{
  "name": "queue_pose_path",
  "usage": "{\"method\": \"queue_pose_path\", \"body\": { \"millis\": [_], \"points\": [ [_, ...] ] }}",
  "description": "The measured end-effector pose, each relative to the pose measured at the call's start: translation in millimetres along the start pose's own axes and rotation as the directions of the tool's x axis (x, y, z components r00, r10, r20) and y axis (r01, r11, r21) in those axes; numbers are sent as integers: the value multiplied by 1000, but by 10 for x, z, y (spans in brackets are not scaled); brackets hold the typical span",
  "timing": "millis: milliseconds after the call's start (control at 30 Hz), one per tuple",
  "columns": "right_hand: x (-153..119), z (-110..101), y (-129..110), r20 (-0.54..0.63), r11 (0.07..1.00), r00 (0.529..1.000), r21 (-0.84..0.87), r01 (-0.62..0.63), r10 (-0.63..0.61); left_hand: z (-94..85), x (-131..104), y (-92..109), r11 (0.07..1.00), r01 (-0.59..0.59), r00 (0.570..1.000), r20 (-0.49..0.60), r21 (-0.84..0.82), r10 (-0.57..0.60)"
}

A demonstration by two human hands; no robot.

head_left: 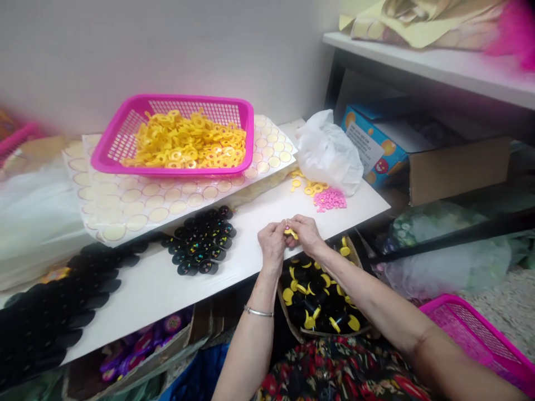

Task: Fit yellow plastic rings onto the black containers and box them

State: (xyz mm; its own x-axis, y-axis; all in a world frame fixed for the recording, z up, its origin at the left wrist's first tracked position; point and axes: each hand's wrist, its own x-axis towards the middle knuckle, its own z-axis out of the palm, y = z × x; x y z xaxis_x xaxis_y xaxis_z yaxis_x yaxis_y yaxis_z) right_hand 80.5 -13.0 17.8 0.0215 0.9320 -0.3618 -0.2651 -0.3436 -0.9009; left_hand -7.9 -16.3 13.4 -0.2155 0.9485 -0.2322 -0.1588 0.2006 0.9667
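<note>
I'm seeing a pink basket (104,150) sitting on sticker sheets (137,200), a white bag (330,150) lying beside pink beads (330,199).

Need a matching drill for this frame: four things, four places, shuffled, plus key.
Things:
1. yellow rings
2. pink beads
3. black caps
4. small yellow piece

Places:
A. loose pile beside the white bag
B. between the left hand and right hand
C. in the pink basket
D. clustered on the table, left of the hands

Pairs: 1-C, 2-A, 3-D, 4-B
</note>
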Motion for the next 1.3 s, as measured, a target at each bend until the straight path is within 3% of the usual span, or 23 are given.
{"method": "queue_pose_path", "body": {
  "millis": [267, 467, 600, 733, 800, 933, 1100, 1200, 1300],
  "points": [
    [-62, -76, -89, 149, 999, 989, 37, -16, 11, -7, 25, 75, 997, 67, 997, 26, -44, -66],
    [-18, -72, -161, 89, 995, 991, 8, -101, 100, -4, 104, -13, 1000, 28, 999, 30, -13, -27],
    [9, -80, -215, 114, 988, 982, 27, -153, 149, -88, 43, 16, 998, -57, 988, 140, -6, 57],
    [-85, -105, -204, 87, 994, 991, 26, -106, 104, -263, -60, 45, 996, -54, 911, 404, -72, 78],
    [-199, -134, -178, 79, 998, 996, 13, -53, 52, -319, -125, 51, 998, -45, 876, 478, -45, 61],
    [-508, -261, -136, 101, 999, 994, -39, 34, -29, -308, -284, 68, 982, -187, 853, 503, 37, 143],
    [-818, -554, -77, 168, 992, 981, 94, 84, -99, -259, -539, 158, 900, -428, 801, 496, 83, 335],
    [-911, -718, -26, 308, 989, 941, 94, 113, -137, -252, -681, 228, 829, -553, 724, 540, 84, 428],
    [-957, -807, -8, 430, 992, 897, 110, 64, -106, -239, -758, 259, 760, -648, 633, 596, 59, 493]
  ]
}}
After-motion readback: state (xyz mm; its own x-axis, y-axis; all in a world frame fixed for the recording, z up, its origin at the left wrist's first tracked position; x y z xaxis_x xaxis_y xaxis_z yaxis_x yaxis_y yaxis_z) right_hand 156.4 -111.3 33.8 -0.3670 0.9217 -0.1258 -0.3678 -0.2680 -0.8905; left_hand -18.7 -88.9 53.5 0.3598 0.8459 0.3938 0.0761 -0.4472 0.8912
